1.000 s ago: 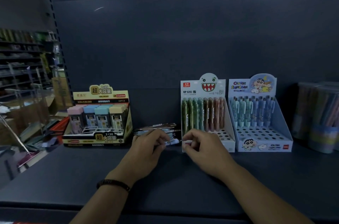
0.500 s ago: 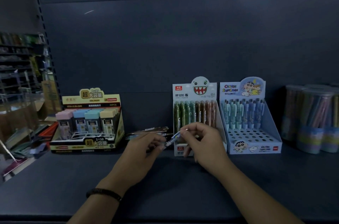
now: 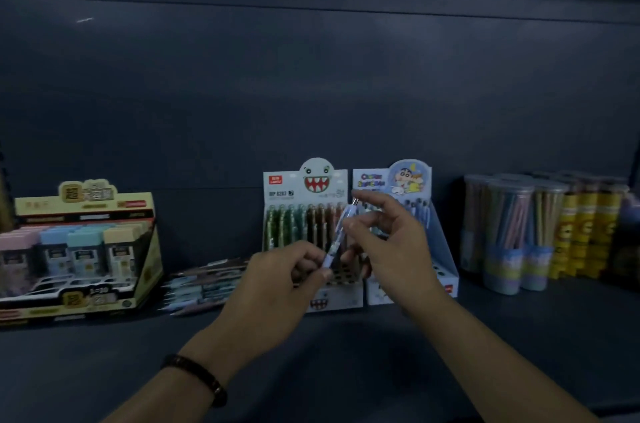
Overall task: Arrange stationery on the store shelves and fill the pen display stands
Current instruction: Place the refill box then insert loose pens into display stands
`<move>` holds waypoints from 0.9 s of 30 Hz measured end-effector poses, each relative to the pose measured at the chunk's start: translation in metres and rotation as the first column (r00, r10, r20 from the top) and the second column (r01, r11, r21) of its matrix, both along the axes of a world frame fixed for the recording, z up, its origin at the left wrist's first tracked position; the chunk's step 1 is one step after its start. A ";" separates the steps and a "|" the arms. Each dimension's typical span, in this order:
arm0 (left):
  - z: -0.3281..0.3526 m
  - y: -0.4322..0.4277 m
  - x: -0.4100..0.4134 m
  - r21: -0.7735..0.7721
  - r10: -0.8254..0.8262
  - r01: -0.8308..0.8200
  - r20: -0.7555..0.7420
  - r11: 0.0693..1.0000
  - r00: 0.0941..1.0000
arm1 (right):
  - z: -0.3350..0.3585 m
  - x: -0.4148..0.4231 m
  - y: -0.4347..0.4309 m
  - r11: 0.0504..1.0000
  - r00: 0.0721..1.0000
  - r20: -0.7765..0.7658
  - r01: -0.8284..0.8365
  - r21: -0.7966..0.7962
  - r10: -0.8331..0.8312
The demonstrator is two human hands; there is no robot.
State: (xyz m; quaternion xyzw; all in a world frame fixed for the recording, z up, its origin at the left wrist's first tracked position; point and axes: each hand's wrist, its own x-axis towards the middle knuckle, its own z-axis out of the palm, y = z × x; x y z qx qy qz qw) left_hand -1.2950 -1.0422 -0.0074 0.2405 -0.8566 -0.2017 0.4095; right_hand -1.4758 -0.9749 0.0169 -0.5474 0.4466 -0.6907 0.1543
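Note:
A pale blue pen (image 3: 341, 232) is held tilted, tip end low, between both hands in front of the stands. My left hand (image 3: 280, 287) pinches its lower end. My right hand (image 3: 388, 242) pinches its upper barrel, the index finger stretched out toward the back. Behind them stands the white monster-face pen stand (image 3: 304, 194) with a back row of green and brown pens. Right of it is the blue cartoon pen stand (image 3: 440, 249) with light blue pens in its back rows. Loose pens (image 3: 204, 284) lie in a pile on the shelf at the left of the stands.
A yellow display box of pastel lead cases (image 3: 79, 249) stands at the left. Clear tubs of pencils (image 3: 512, 232) and yellow packs (image 3: 585, 232) stand at the right. The dark shelf board (image 3: 346, 353) runs across the front, with a dark back panel behind.
Both hands have lifted the blue pen from near the shelf up in front of the stands and tilted it more upright. The view has shifted to the right.

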 end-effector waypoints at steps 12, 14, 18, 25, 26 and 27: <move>-0.028 0.004 -0.091 -0.316 0.134 -0.054 0.236 0.947 0.963 | 0.005 -0.133 -0.015 0.917 0.906 -0.162 0.368 -0.157 -0.391; -0.035 0.003 -0.093 -0.268 0.121 -0.047 0.267 0.962 0.956 | -0.007 -0.144 -0.023 0.887 0.866 -0.208 0.422 -0.186 -0.455; -0.040 -0.001 -0.094 -0.274 0.139 -0.059 0.282 0.960 0.949 | -0.020 -0.149 -0.030 0.878 0.834 -0.278 0.434 -0.202 -0.476; -0.042 0.001 -0.100 -0.312 0.182 -0.082 0.308 0.946 0.934 | -0.018 -0.147 -0.031 0.877 0.801 -0.358 0.434 -0.205 -0.480; -0.042 0.001 -0.100 -0.316 0.185 -0.081 0.314 0.945 0.931 | -0.018 -0.147 -0.031 0.874 0.797 -0.359 0.439 -0.208 -0.486; -0.042 0.002 -0.100 -0.318 0.189 -0.082 0.320 0.945 0.928 | -0.018 -0.147 -0.031 0.872 0.793 -0.362 0.443 -0.209 -0.490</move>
